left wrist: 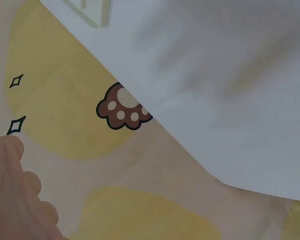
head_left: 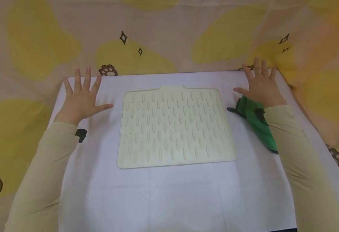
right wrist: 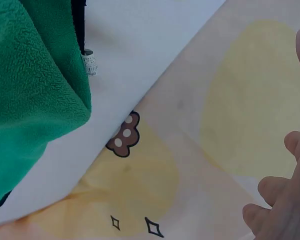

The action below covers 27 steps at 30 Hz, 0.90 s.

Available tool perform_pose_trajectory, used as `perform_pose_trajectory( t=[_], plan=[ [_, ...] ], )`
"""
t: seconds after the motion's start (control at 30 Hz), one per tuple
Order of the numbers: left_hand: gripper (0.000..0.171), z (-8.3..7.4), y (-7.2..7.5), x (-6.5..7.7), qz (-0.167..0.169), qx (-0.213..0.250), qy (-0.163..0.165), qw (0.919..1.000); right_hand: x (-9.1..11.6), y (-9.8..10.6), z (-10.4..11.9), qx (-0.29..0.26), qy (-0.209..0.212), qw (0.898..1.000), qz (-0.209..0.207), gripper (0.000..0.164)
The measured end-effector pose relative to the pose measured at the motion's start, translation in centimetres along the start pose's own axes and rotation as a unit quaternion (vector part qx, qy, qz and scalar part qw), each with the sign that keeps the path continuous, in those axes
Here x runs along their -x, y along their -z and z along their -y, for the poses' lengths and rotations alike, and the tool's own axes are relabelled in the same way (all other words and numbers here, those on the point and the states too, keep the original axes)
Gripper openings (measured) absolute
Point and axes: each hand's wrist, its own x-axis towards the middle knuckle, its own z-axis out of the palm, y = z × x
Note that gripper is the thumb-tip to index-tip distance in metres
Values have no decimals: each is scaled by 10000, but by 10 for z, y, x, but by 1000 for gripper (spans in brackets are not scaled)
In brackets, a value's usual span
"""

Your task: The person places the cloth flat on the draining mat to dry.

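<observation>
My left hand (head_left: pixel 80 101) is spread over the far left of the white table, fingers straight and apart, holding nothing. Over the far right, my right hand (head_left: pixel 263 85) is spread the same way, just above a green cloth (head_left: pixel 253 119) with dark edging. That cloth looks fleecy in the right wrist view, with a small white tag (right wrist: pixel 90 62); the right forearm hides part of it. Between the hands lies a flat cream mat (head_left: pixel 172 129) with rows of raised oval ridges and a tab on its far edge. Its corner (left wrist: pixel 97 12) shows in the left wrist view.
A white cloth covers the table (head_left: pixel 169 199). Behind and beside it hangs a fabric backdrop (head_left: pixel 181 38) in pink and yellow with paw prints and small stars. A dark wrist-worn piece (head_left: pixel 81 134) sticks out by the left cuff.
</observation>
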Motion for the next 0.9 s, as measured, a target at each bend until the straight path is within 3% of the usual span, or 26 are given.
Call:
perform_pose_trajectory(
  t=[0.43,0.6,0.77,0.9],
  plan=[
    [103,-6,-17,8,89,24,31,10000,9,-14,-5,-480,-197,9986,45,89],
    [100,-10,-24,13,37,118,-22,9999,17,-19,-8,-853,-507,9951,-35,86],
    [97,-28,-40,26,-72,498,-103,9987,34,-26,-11,-1574,-691,9848,-241,79],
    [91,-47,-54,38,105,1010,-52,9948,49,-31,-9,-2037,-781,9756,-233,75]
  ],
)
